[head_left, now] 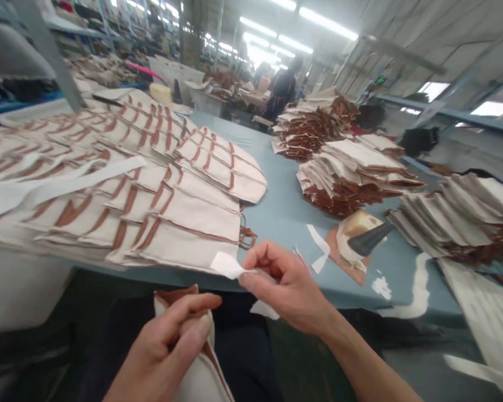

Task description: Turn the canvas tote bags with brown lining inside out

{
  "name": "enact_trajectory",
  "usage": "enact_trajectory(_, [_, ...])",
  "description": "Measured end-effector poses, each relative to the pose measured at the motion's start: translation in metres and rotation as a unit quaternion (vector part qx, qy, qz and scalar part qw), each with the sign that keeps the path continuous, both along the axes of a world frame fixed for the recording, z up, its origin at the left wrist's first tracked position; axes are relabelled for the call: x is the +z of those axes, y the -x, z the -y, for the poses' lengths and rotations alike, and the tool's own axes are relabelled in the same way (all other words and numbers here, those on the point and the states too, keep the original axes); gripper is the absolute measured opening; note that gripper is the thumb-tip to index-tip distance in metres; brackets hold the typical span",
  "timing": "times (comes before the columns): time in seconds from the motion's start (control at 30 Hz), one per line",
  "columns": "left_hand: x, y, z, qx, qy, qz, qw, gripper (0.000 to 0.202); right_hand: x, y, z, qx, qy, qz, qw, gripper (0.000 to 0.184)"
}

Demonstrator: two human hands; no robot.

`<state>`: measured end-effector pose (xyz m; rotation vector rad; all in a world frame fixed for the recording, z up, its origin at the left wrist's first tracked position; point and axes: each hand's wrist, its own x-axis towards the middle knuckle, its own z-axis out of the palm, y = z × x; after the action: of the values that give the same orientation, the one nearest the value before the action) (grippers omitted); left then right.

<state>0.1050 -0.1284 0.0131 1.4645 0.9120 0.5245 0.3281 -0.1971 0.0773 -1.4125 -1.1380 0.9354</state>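
My left hand grips a cream cloth piece with brown trim, held over my lap at the bottom of the head view. My right hand is closed in a pinch on a white paper strip, which sticks out to the left just above the cloth piece. Both hands hover in front of the near edge of the blue-grey table.
Overlapping rows of cream pieces with brown trim cover the table's left. Stacks of the same pieces stand at the right. A dish with a dark cone-shaped tool and white paper scraps lie nearby. A person stands far back.
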Motion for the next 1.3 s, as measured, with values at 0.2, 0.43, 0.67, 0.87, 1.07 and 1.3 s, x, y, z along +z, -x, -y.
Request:
enact_trajectory(0.2, [0.027, 0.012, 0.018, -0.044, 0.146, 0.099, 0.983, 0.044, 0.003, 0.044, 0.027, 0.047, -0.058, 0.152, 0.986, 0.007])
enact_trajectory(0.43, [0.026, 0.029, 0.032, -0.001, 0.132, 0.109, 0.985, 0.048, 0.005, 0.058, 0.036, 0.054, -0.061, 0.213, 0.974, 0.010])
enact_trajectory(0.67, [0.031, 0.034, 0.037, 0.018, 0.119, 0.095, 0.988, 0.050, 0.004, 0.067, 0.045, 0.045, 0.023, 0.118, 0.992, 0.016])
enact_trajectory(0.87, [0.034, 0.039, 0.041, 0.008, 0.151, 0.086, 0.985, 0.050, 0.005, 0.067, 0.045, 0.074, 0.117, -0.065, 0.988, 0.053])
enact_trajectory(1.07, [0.033, 0.041, 0.043, 0.022, 0.136, 0.075, 0.988, 0.046, 0.003, 0.077, 0.051, -0.046, -0.056, 0.186, 0.980, 0.017])
enact_trajectory(1.3, [0.039, 0.033, 0.048, 0.097, 0.009, 0.031, 0.995, 0.032, -0.006, 0.105, 0.052, -0.058, -0.223, 0.330, 0.916, 0.023])
